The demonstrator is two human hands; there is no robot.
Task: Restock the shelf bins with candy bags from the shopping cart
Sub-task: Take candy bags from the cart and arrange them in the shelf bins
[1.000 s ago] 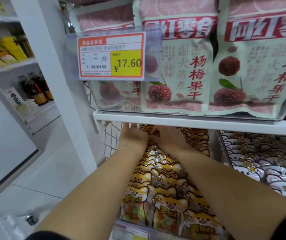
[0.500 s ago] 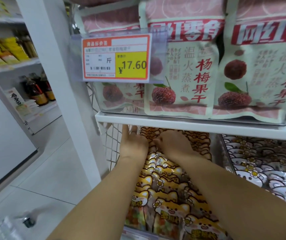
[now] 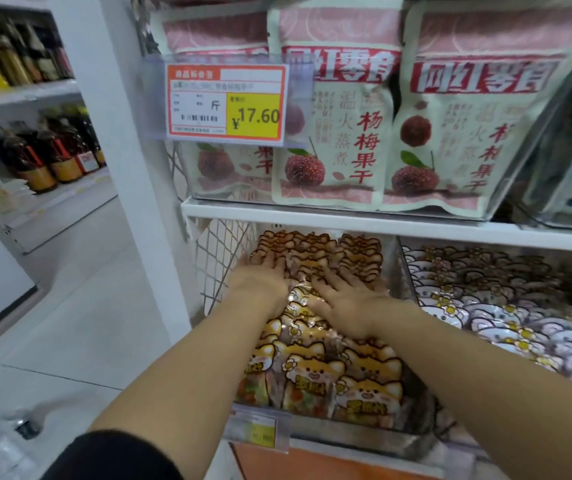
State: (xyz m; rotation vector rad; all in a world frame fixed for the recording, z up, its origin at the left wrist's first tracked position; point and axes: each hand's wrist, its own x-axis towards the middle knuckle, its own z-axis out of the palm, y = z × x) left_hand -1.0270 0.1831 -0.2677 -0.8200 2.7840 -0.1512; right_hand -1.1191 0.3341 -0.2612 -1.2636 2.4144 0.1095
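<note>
Two flat hands, left hand (image 3: pixel 260 285) beside right hand (image 3: pixel 346 306), fingers straight and holding nothing, press the candy bags (image 3: pixel 364 386) filling the bin (image 3: pixel 346 436) beneath the palms; bags look light, soft, probably slippery; best pinched at their top edges.

2 hands are lying flat on the candy bags (image 3: pixel 315 368), the left hand (image 3: pixel 260 285) just beside the right hand (image 3: pixel 346 306), deep in the bin (image 3: pixel 346 433) under the shelf (image 3: pixel 346 220). Above it, pouches (image 3: pixel 333 133) are standing in a row, a price tag (image 3: pixel 225 102) hanging before the leftmost. A neighbouring bin (image 3: pixel 502 299) is sitting to the right, and bottles (image 3: pixel 42 157) are standing far left.
</note>
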